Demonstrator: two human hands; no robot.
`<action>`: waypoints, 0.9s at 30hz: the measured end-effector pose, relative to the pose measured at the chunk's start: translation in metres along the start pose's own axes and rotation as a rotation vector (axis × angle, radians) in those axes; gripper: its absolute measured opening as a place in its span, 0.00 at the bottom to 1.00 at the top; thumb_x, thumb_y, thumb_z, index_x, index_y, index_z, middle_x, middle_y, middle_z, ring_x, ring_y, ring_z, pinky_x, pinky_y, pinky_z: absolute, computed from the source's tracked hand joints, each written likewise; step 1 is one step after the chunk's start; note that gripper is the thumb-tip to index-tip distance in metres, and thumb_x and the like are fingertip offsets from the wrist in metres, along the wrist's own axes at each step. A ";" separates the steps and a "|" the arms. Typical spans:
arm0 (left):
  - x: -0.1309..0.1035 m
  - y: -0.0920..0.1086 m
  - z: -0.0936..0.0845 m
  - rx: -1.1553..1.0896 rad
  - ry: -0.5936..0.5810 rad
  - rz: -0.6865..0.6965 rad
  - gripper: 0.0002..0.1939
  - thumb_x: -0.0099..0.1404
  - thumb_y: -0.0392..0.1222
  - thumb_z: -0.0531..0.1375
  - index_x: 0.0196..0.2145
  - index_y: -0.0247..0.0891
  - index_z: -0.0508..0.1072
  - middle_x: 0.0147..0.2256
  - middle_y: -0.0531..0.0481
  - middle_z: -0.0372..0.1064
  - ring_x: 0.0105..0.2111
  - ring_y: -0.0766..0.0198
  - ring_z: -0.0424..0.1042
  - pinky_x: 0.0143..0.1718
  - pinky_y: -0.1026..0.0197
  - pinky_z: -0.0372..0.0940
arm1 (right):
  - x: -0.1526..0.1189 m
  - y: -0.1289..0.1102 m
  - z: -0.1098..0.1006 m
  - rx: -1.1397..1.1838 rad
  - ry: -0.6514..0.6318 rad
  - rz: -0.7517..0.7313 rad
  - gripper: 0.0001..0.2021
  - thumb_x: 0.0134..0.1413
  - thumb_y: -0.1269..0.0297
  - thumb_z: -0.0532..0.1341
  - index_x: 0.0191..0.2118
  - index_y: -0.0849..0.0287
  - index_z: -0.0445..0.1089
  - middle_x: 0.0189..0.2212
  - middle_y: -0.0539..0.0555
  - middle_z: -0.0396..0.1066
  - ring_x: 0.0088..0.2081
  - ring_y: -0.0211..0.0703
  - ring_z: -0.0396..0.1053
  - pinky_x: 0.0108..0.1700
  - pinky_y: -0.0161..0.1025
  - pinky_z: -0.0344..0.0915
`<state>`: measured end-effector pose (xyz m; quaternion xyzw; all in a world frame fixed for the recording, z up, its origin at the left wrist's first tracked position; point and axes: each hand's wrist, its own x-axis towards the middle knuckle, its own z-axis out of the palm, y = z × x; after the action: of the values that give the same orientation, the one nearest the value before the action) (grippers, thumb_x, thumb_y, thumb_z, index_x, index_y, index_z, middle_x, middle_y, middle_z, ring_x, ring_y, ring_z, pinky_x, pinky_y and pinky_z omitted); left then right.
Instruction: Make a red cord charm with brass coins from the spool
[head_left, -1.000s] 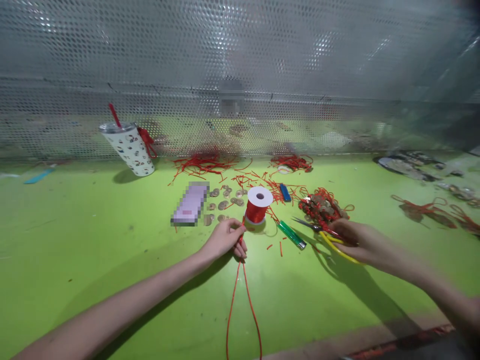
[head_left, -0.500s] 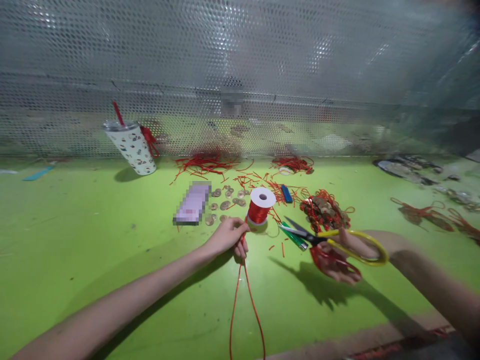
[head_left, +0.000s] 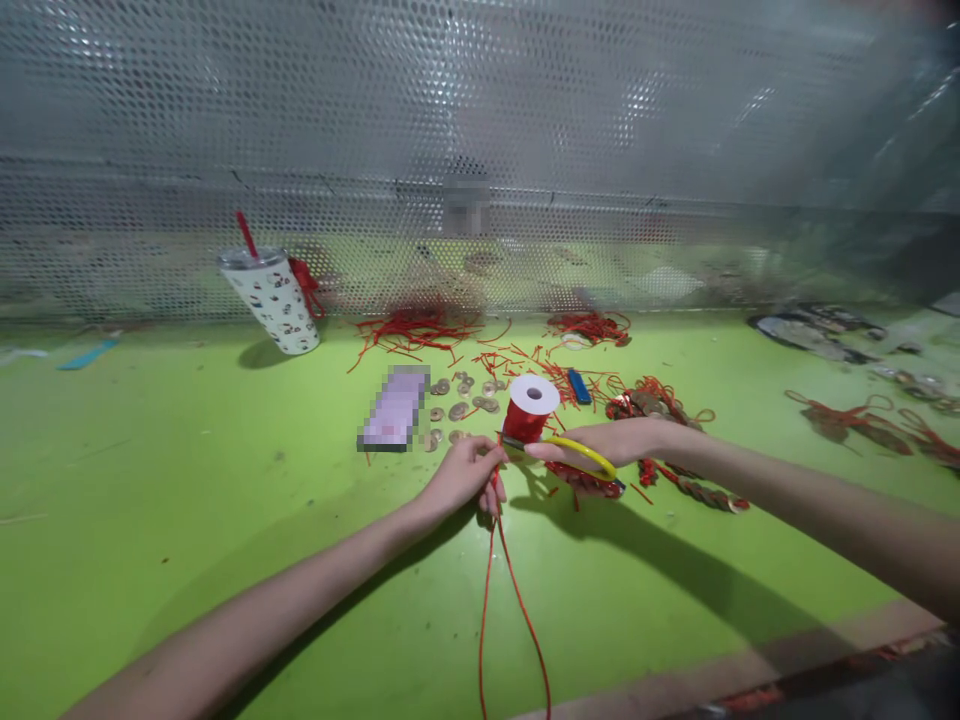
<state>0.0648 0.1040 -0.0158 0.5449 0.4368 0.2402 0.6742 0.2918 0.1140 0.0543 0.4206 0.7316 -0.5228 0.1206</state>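
While my left fingers (head_left: 489, 463) pinch a thin red cord (head_left: 485, 600), presumably to keep its 2 trailing strands together, my right fingers (head_left: 541, 453) grip metal scissors with yellow and red plastic handles (head_left: 604, 465), blades close to the pinch. A white-flanged spool of red cord (head_left: 525, 420) stands upright just beyond on the green bench (head_left: 337, 620), likely for easy reach.

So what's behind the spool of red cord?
Red cord scraps lie just beyond the spool, with the blue lighter behind it to the right. Whatever lies directly behind the spool is hidden by it.
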 end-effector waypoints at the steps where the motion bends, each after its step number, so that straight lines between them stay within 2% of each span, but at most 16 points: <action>1: 0.000 -0.001 0.000 -0.007 0.001 0.009 0.09 0.73 0.40 0.54 0.34 0.35 0.66 0.15 0.52 0.70 0.10 0.68 0.68 0.11 0.72 0.57 | 0.004 0.001 -0.001 0.037 0.005 0.017 0.26 0.65 0.42 0.51 0.25 0.59 0.61 0.19 0.51 0.64 0.21 0.36 0.59 0.25 0.36 0.62; 6: 0.001 -0.003 -0.001 -0.030 0.004 0.019 0.09 0.72 0.41 0.56 0.34 0.35 0.67 0.14 0.53 0.70 0.09 0.70 0.65 0.11 0.73 0.56 | 0.013 0.001 -0.004 0.082 -0.012 -0.012 0.24 0.61 0.43 0.56 0.25 0.60 0.62 0.20 0.52 0.67 0.22 0.36 0.61 0.26 0.35 0.61; 12: 0.001 0.000 -0.001 -0.014 0.018 -0.010 0.08 0.72 0.38 0.54 0.35 0.34 0.68 0.14 0.53 0.69 0.08 0.71 0.64 0.11 0.72 0.56 | 0.014 0.003 -0.008 0.087 -0.006 -0.027 0.32 0.62 0.33 0.47 0.23 0.58 0.60 0.17 0.49 0.61 0.18 0.35 0.57 0.22 0.35 0.58; 18: -0.001 0.001 0.000 0.009 0.050 -0.008 0.07 0.72 0.39 0.54 0.38 0.33 0.68 0.14 0.54 0.69 0.08 0.71 0.63 0.11 0.72 0.55 | 0.018 0.014 -0.010 -0.005 0.103 -0.098 0.32 0.59 0.31 0.49 0.21 0.57 0.58 0.15 0.46 0.59 0.18 0.33 0.54 0.23 0.34 0.58; 22: -0.001 0.000 0.000 0.015 0.075 0.016 0.06 0.71 0.40 0.55 0.38 0.34 0.68 0.14 0.55 0.69 0.08 0.71 0.62 0.11 0.72 0.55 | 0.016 0.008 -0.009 -0.015 0.060 -0.081 0.34 0.60 0.31 0.47 0.20 0.58 0.60 0.15 0.49 0.62 0.17 0.34 0.58 0.22 0.34 0.59; 27: -0.003 -0.004 0.001 0.009 0.103 0.096 0.09 0.69 0.44 0.56 0.37 0.35 0.68 0.14 0.56 0.68 0.08 0.71 0.61 0.11 0.72 0.54 | 0.015 -0.001 -0.006 -0.101 0.137 -0.105 0.33 0.61 0.33 0.46 0.21 0.58 0.60 0.15 0.49 0.61 0.18 0.35 0.58 0.23 0.34 0.58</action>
<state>0.0634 0.1003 -0.0188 0.5553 0.4453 0.2978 0.6362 0.2841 0.1267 0.0484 0.4096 0.7847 -0.4609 0.0638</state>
